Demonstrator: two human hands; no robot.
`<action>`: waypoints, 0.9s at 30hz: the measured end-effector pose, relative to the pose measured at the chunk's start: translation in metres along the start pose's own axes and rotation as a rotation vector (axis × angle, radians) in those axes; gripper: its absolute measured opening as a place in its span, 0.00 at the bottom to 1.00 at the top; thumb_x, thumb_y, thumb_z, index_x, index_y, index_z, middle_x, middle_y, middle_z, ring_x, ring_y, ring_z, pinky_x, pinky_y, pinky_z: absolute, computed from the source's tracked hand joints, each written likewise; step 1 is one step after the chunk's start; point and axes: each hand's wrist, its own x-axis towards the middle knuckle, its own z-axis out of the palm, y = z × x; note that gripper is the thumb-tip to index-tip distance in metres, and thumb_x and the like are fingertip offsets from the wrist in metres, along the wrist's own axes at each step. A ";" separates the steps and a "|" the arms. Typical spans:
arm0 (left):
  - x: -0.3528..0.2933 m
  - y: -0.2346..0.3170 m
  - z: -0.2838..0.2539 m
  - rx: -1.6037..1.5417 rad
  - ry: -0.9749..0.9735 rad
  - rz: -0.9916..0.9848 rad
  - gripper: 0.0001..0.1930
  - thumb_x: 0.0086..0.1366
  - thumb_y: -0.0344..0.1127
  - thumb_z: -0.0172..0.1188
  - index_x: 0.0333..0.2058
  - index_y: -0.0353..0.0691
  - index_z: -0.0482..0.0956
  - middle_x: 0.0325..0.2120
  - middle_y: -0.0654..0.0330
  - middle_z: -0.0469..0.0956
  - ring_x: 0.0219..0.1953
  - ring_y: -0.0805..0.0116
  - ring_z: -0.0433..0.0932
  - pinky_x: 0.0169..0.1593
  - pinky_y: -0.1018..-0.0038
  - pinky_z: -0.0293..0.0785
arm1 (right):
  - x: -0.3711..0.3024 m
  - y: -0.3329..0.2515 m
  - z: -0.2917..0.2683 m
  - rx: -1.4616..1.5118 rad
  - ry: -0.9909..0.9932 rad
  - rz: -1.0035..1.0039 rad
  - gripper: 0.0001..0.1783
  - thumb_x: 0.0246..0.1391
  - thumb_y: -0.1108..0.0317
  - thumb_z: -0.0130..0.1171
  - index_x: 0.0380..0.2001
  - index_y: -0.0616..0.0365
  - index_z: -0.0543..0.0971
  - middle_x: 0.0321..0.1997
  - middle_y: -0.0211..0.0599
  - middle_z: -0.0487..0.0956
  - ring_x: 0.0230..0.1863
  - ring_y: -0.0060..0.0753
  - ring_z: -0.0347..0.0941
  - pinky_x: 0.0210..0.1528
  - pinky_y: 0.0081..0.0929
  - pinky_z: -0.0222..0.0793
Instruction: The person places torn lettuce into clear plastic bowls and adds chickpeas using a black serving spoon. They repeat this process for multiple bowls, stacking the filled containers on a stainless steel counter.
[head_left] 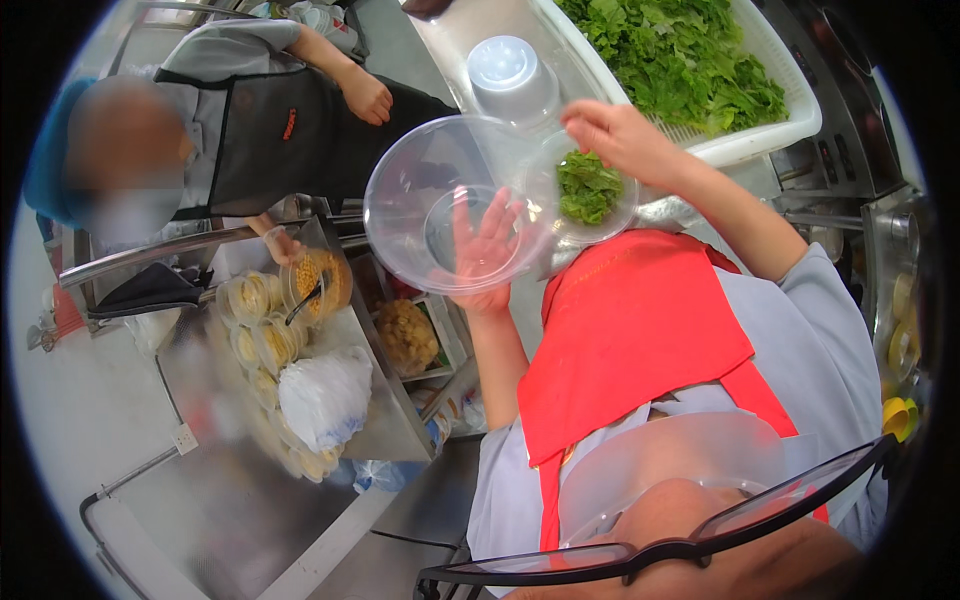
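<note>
A large clear plastic bowl (395, 235) is tilted in front of me. My left hand (485, 240) shows through its wall, fingers spread against the outside, supporting it from beneath. To the right is a smaller clear bowl (628, 205) with chopped lettuce (588, 187) at its bottom. Just above this lettuce hovers my right hand (618, 140), its fingers bent and drawn together. Their undersides are hidden, so I cannot see whether anything is between them. Behind the bowls stands a stack of upturned, whitish translucent containers (512, 80).
A white basket (770, 140) heaped with cut lettuce occupies the far right. At left, a co-worker in a dark apron (275, 135) reaches toward a container of yellow corn-like pieces (318, 280). Several lidded tubs (262, 330) and a white plastic bag (325, 395) stand on that steel counter.
</note>
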 end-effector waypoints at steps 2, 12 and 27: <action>0.009 -0.005 -0.001 0.229 -0.043 -0.068 0.64 0.51 0.67 0.73 0.77 0.54 0.42 0.70 0.38 0.58 0.71 0.41 0.60 0.66 0.49 0.68 | 0.000 -0.019 -0.018 0.408 -0.126 0.194 0.16 0.66 0.58 0.57 0.50 0.56 0.79 0.28 0.35 0.79 0.24 0.27 0.74 0.27 0.26 0.69; 0.040 -0.058 -0.022 1.671 0.442 -0.168 0.23 0.61 0.37 0.66 0.53 0.36 0.74 0.22 0.57 0.79 0.26 0.65 0.79 0.33 0.65 0.75 | 0.005 0.015 -0.094 0.221 0.359 0.054 0.15 0.69 0.64 0.53 0.55 0.53 0.78 0.21 0.16 0.70 0.20 0.06 0.61 0.20 0.12 0.53; 0.037 0.006 0.041 0.590 0.381 0.014 0.39 0.71 0.49 0.60 0.74 0.48 0.53 0.66 0.44 0.65 0.64 0.50 0.71 0.60 0.53 0.73 | -0.019 0.006 -0.033 -0.097 0.144 -0.137 0.17 0.63 0.67 0.58 0.55 0.56 0.77 0.21 0.24 0.75 0.22 0.18 0.70 0.26 0.25 0.68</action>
